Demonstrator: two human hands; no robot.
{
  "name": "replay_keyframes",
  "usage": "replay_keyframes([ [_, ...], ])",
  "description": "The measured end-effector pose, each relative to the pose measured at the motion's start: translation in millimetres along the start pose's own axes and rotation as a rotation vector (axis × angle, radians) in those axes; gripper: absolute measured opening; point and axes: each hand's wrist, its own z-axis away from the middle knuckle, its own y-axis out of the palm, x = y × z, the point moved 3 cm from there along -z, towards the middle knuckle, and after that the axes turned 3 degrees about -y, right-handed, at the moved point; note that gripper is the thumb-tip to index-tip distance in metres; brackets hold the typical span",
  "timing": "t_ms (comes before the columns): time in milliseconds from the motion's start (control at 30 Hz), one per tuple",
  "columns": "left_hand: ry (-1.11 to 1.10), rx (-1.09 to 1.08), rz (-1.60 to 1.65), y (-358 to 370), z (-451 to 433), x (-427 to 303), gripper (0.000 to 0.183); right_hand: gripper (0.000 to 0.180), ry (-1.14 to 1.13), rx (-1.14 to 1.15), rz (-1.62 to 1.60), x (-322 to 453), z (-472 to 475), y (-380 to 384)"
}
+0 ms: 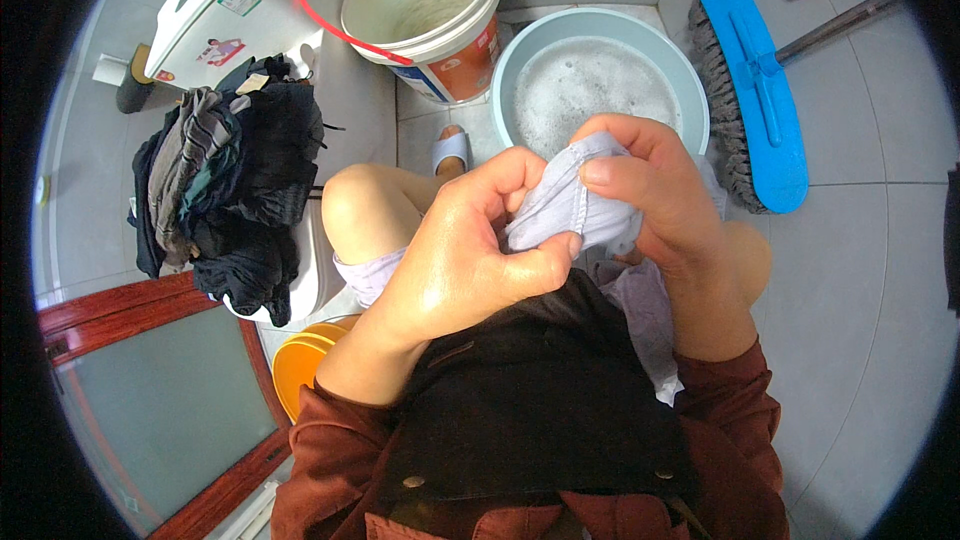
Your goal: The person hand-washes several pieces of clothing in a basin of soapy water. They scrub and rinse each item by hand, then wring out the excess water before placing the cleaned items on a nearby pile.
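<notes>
A wet pale lavender cloth [574, 199] with a stitched seam is bunched between my two hands, above my lap. My left hand [480, 240] pinches its left side and lower edge, thumb pointing right. On the other side, my right hand [652, 191] grips the upper right of the cloth, with its thumb pressed near the seam. Just beyond the hands stands a light blue plastic basin [510, 79]; foamy, soapy water [592, 86] fills its lower part. The palms and the underside of the cloth are hidden.
A white plastic-rimmed bucket [457, 52] with a red handle stands left of the basin. Dark clothes [262, 157] are heaped on a white fixture at left. A blue broom head [757, 97] lies right. An orange-yellow tub [296, 367] sits near a red-framed glass door [172, 390].
</notes>
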Motion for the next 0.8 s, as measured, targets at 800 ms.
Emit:
replay_keyframes([
  [800, -0.049, 0.103, 0.291, -0.1, 1.8, 9.8, 0.015, 0.018, -0.029, 0.035, -0.099, 2.6, 4.9, 3.2],
])
